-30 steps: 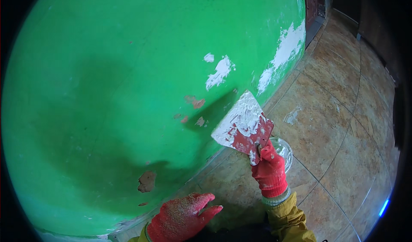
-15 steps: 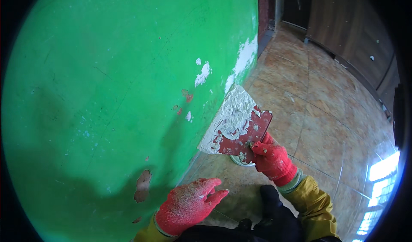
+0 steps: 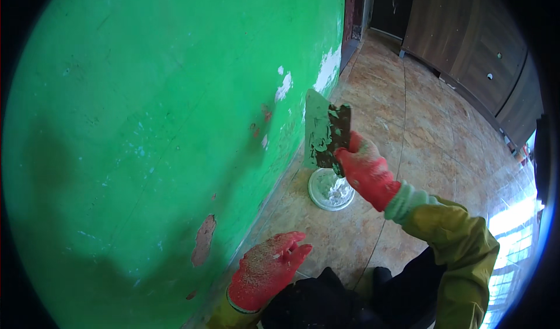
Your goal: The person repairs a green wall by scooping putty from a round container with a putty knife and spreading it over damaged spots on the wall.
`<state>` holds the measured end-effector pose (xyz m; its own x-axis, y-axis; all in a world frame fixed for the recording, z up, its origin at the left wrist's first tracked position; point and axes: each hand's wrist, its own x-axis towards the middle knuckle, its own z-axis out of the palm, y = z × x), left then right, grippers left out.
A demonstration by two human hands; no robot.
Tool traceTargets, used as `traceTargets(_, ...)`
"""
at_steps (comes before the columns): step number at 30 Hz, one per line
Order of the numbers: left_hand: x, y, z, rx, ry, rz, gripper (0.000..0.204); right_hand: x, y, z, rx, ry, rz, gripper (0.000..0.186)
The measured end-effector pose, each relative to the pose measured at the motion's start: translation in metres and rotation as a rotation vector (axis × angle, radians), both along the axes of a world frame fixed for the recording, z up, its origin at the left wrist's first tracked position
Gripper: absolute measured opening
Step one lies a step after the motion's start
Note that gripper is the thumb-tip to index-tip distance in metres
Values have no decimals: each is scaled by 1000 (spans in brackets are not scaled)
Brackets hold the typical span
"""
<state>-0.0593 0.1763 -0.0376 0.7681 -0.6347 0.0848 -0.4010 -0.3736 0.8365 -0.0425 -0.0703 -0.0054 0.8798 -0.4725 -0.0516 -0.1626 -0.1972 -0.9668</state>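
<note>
My right hand point(image 3: 367, 171), in a red coated glove, grips a wide putty knife point(image 3: 339, 133) by its dark red handle side. The blade is smeared with whitish filler and stands nearly upright, turned partly edge-on; whether it touches the green wall point(image 3: 157, 95) I cannot tell. Beneath the knife, a round white tub point(image 3: 314, 196) holding white paste sits on the floor, its far edge partly covered. My left hand point(image 3: 265, 270), gloved in dusty red, is empty beside the wall's lower part, fingers stretched out and thumb apart.
White filler patches point(image 3: 328, 71) and a bare brownish spot point(image 3: 204, 240) mark the wall. Brown tiles point(image 3: 431, 119) cover the floor. A dark wood cabinet point(image 3: 466, 43) stands at the far right, and a doorway point(image 3: 354, 8) opens past the wall's end. My dark-clothed legs show below.
My right hand has moved slightly up and away, turning the putty knife more upright and edge-on. The tub, mostly hidden behind it before, now shows. My left hand shifted slightly right.
</note>
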Motion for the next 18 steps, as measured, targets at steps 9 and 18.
traceTargets(9, -14, 64, -15, 87, 213, 229, 26, 47, 96, -83, -229, -347, -317, 47)
traceTargets(18, -27, 87, -41, 44, -76, 213, 20, 75, 136, -107, -390, -459, -503, 56)
